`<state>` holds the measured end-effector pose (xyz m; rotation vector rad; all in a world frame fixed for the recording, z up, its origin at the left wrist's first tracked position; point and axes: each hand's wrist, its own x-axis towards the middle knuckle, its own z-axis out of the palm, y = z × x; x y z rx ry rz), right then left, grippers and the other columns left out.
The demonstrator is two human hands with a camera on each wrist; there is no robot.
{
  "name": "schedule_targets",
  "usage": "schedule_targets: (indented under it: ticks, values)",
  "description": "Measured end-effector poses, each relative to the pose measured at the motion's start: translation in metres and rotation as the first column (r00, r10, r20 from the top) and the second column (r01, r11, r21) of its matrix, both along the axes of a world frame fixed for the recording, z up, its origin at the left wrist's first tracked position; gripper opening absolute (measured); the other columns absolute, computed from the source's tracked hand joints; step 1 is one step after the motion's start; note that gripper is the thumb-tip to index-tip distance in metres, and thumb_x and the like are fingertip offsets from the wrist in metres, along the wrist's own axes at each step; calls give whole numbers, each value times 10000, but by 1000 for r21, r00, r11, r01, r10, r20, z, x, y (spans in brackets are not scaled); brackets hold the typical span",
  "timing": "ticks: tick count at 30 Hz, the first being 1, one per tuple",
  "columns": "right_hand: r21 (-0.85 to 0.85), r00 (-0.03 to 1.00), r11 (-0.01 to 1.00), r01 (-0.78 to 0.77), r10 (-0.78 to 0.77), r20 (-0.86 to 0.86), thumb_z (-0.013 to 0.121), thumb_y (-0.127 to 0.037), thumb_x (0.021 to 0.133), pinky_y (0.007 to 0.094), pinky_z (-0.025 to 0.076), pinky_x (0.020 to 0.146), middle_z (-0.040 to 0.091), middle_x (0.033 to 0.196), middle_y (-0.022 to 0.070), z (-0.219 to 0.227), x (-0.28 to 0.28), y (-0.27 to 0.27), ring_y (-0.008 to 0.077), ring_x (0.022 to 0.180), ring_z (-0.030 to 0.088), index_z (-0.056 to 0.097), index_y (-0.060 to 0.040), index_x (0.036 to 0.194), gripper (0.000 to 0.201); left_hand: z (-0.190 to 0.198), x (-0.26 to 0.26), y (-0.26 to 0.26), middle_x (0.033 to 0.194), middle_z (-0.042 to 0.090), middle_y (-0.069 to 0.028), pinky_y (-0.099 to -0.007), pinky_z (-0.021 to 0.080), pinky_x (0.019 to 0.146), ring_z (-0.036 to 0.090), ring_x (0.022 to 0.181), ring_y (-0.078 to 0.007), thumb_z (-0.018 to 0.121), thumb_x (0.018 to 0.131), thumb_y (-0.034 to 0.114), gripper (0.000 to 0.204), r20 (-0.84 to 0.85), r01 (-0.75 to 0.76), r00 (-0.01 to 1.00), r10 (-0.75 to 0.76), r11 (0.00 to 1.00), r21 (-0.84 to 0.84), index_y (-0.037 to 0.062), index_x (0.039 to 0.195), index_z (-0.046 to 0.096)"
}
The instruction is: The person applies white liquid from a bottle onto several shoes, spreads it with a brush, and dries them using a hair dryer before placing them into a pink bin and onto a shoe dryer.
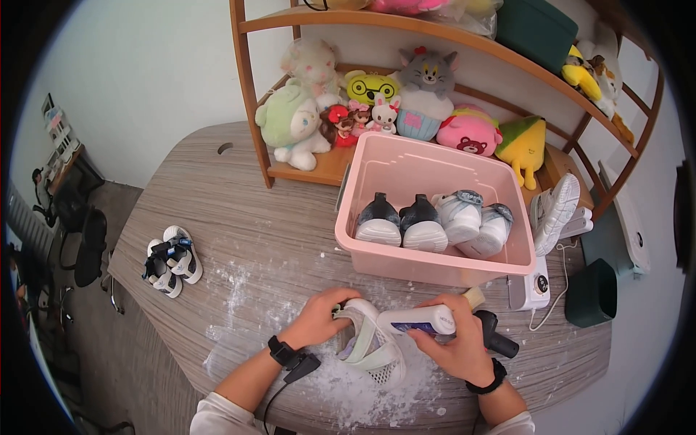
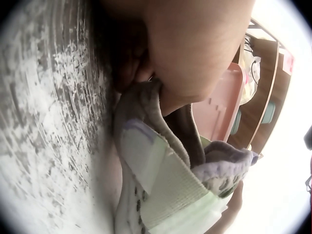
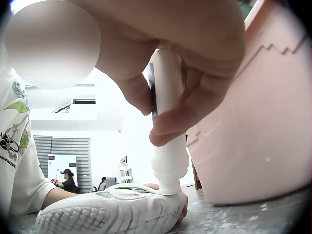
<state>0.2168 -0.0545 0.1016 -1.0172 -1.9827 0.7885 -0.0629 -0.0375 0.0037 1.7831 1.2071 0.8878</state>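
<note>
A small white sports shoe [image 1: 378, 357] with pale green straps lies tilted on the powder-dusted table. My left hand [image 1: 319, 319] grips it at the heel collar. In the left wrist view, the thumb of that hand dips into the shoe's opening while the other fingers stay outside. My right hand [image 1: 460, 346] holds a white squeeze bottle [image 1: 415, 320] with a purple-blue label. Seen from the right wrist, the bottle [image 3: 168, 122] points down, and its narrow applicator end meets the shoe's upper [image 3: 124, 207] near one end.
A pink bin [image 1: 435, 267] holding several shoes stands behind my hands. A dark handheld tool [image 1: 500, 341] and a beige block [image 1: 475, 296] lie beside my right hand. Another pair of shoes [image 1: 172, 261] sits at left. Plush toys [image 1: 428, 109] fill a wooden shelf; a power strip [image 1: 531, 290] stands right.
</note>
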Motion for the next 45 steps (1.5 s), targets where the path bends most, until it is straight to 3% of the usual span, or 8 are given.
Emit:
schedule_targets:
  ticks: [6,9,14,24,26,33,38,45]
  values:
    - [37,1000,999,14,-15,18,877,-43,789,334,581,827,720,1078,124,-7,-3,0,216,962,735,534,-31,1254,578,7,-1,1,1120,684,-154,-417,516,963,645,1099,-369,700,721,-37,502,-54,88,995,-88,996,0,52,1214,671]
    - [59,999,998,-19,21,-35,871,-92,820,343,592,742,697,1064,175,-8,-5,-1,279,901,752,562,-21,1243,529,-2,-4,2,1102,670,-141,-412,520,937,643,1082,-368,704,704,-40,498,-57,120,991,-118,992,34,50,1193,670]
    - [70,998,997,-44,46,-34,880,-101,817,354,593,767,709,1052,180,-12,-10,-4,284,918,752,553,-25,1260,556,-1,-3,2,1108,673,-93,-416,449,953,620,1078,-349,733,662,2,491,-173,229,963,-206,966,124,84,1142,672]
    - [67,998,996,-61,63,-29,873,-77,809,329,586,841,736,1143,152,-35,-27,-9,251,990,745,570,-25,1235,525,3,1,-2,1108,673,-76,-393,402,919,617,1070,-308,746,665,24,495,-180,236,960,-212,964,121,88,1152,681]
    - [78,998,996,-53,55,-30,857,-125,836,366,608,752,728,1048,179,-29,-25,-7,321,886,763,605,-18,1181,441,0,2,-2,1107,674,-74,-381,393,918,619,1069,-303,748,660,26,508,-171,220,965,-199,969,113,88,1160,684]
    - [98,998,994,-46,41,51,853,-129,825,365,592,655,723,945,174,-11,-8,-2,303,758,756,609,-15,1129,406,-2,1,-1,1105,675,-66,-383,390,924,618,1077,-290,759,657,37,497,-177,238,959,-220,967,88,85,1146,681]
    - [112,994,994,-7,-6,111,855,-196,798,358,535,538,676,715,139,2,1,0,309,587,699,594,-33,1036,389,2,2,-1,1095,675,-66,-383,388,941,619,1081,-288,751,649,34,500,-167,239,960,-226,969,62,91,1140,676]
    - [54,977,998,-44,32,211,838,-243,811,387,526,526,662,686,132,16,15,2,331,577,687,585,-44,992,369,3,3,-1,1101,678,-65,-382,388,949,615,1085,-283,746,655,36,493,-137,234,965,-224,971,58,92,1141,678]
